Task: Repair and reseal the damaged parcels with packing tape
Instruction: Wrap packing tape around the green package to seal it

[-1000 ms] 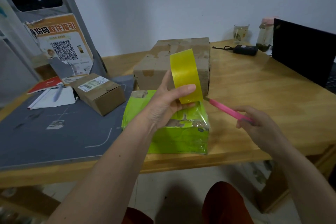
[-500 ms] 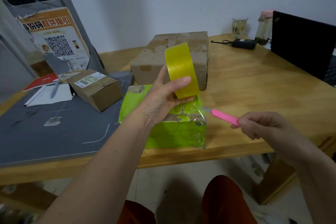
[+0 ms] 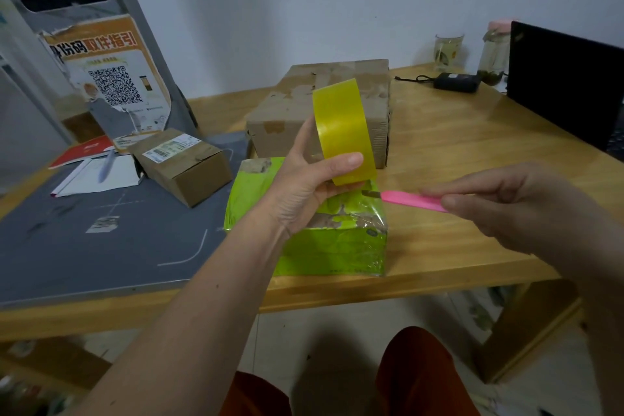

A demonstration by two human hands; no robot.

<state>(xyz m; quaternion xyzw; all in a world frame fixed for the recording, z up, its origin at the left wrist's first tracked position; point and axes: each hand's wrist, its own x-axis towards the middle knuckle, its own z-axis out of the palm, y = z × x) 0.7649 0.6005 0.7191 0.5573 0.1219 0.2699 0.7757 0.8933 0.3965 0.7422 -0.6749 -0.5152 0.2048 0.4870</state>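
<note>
My left hand (image 3: 307,186) grips a yellow roll of packing tape (image 3: 342,130), held up on edge above a bright green parcel (image 3: 334,246). The green parcel lies near the table's front edge, its torn top covered with clear tape. My right hand (image 3: 513,209) pinches a pink utility knife (image 3: 413,201), its short blade pointing left at the parcel's top right corner just under the roll. A large worn cardboard box (image 3: 290,111) stands behind the green parcel. A small cardboard box (image 3: 187,170) with a label lies to the left on the grey mat.
A grey mat (image 3: 84,246) covers the wooden table's (image 3: 472,152) left part, with papers and a pen (image 3: 104,167). At the back right stand a black laptop (image 3: 567,84), a power adapter (image 3: 456,82), a glass (image 3: 448,48) and a jar (image 3: 494,54). A QR-code poster (image 3: 111,78) leans at left.
My right hand has brought the pink knife leftward and up, so its blade tip now sits by the green parcel's corner under the roll. My left hand keeps the roll steady.
</note>
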